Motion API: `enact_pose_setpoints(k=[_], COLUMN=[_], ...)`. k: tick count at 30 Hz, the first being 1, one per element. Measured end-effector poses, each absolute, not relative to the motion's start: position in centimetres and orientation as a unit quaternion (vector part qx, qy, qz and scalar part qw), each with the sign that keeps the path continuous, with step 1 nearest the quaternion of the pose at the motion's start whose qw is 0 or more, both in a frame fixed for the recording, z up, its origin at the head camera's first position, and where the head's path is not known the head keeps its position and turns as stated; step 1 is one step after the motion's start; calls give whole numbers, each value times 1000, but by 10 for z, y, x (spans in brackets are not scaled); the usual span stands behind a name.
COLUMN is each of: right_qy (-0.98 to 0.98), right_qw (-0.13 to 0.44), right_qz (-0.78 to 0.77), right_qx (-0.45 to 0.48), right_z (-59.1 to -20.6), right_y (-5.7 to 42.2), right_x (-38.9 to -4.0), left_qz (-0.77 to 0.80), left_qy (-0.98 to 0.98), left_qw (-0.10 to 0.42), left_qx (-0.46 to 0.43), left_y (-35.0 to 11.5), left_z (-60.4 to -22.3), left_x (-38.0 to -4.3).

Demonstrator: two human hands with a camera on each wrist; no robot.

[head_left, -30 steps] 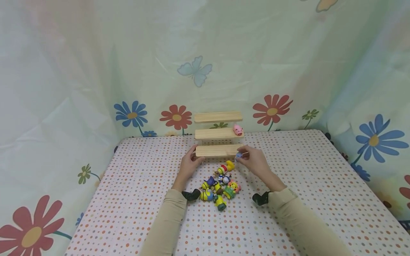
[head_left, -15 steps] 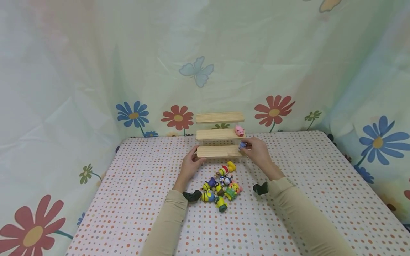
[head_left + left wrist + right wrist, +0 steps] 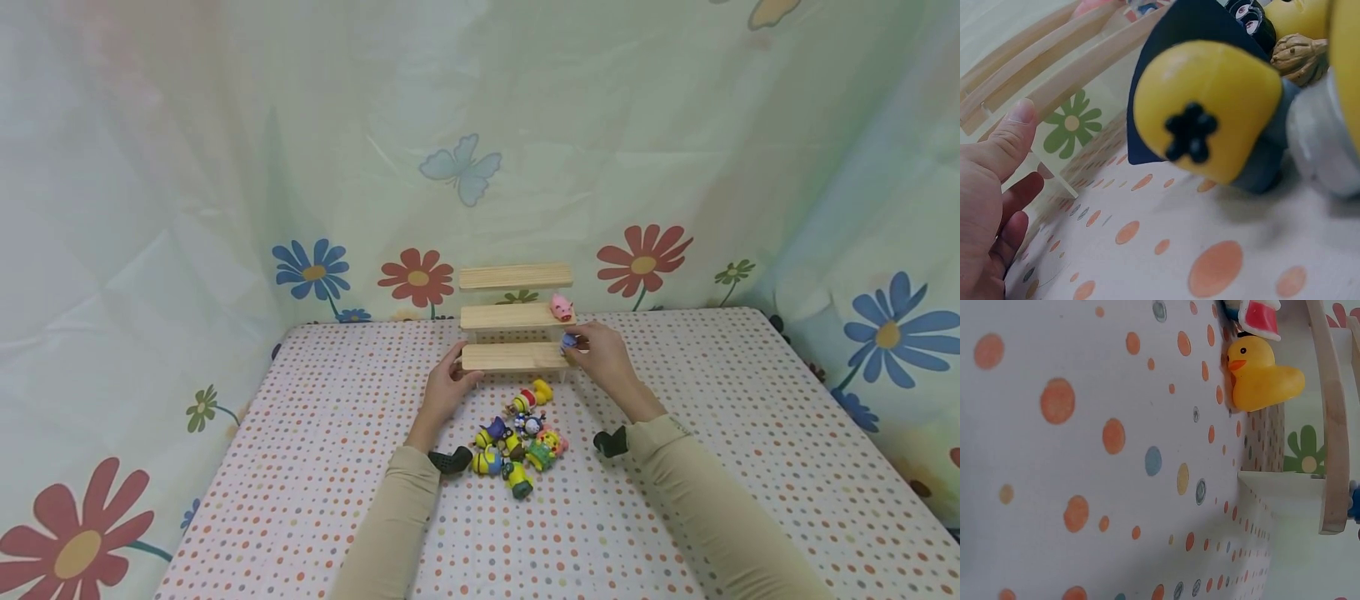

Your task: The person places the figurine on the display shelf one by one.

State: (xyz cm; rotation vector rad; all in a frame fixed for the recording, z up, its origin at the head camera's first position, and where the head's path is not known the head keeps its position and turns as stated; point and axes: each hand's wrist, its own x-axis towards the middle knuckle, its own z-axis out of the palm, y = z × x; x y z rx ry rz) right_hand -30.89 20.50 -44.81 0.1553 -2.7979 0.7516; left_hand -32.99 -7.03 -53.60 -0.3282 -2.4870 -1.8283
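Note:
A three-step wooden display shelf (image 3: 510, 357) stands at the back of the table. My left hand (image 3: 444, 390) grips the left end of its lowest board, and the left wrist view shows the thumb (image 3: 1013, 128) against the board's edge with fingers curled below. At the right end of that same board, my right hand (image 3: 609, 360) pinches a small blue toy figure (image 3: 568, 341); in the right wrist view only a bit of the figure (image 3: 1354, 501) shows over the board, and the hand is out of frame. A pink pig toy (image 3: 561, 307) sits on the middle board's right end.
In front of the shelf lies a heap of small toy figures (image 3: 517, 477), several of them yellow. A yellow rubber duck (image 3: 1266, 381) rests between heap and shelf. Floral cloth (image 3: 465, 225) hangs behind; a dotted cloth (image 3: 315, 467) covers the table.
My right hand has lifted the blue figure from in front of the lowest board up onto its right end. The left hand keeps its hold on the board; the view shifted slightly.

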Motion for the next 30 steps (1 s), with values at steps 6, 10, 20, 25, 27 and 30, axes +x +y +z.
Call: enact_pose_setpoints(k=[6,10,20,25,27,30], right_qy=[-960,-963,-960,-959,-959,-958], right_qw=[114,111,106,117,133,141], right_qz=[250,241,252,251,245,238], right_qx=[52,51,56,54,51,71], right_z=[-447,-447,-447,-446,-445,-443], right_y=[204,205,205,206,204,195], right_x=[-308,-308,-307,-302,-296,-284], left_qz=[-597,-603,-586,-590,-591,-589], left_qy=[-794,-790,-805,-801,-800,-802], left_qw=[22,20,14,16,15,17], left_qx=[-109,-110,-91,-100,-102,-102], left_y=[-69,-68,-69,-70,-70,-72], left_z=[-537,-538,-535,-537,-537,-536], left_x=[-328,-328,-329,-331,-330,-330])
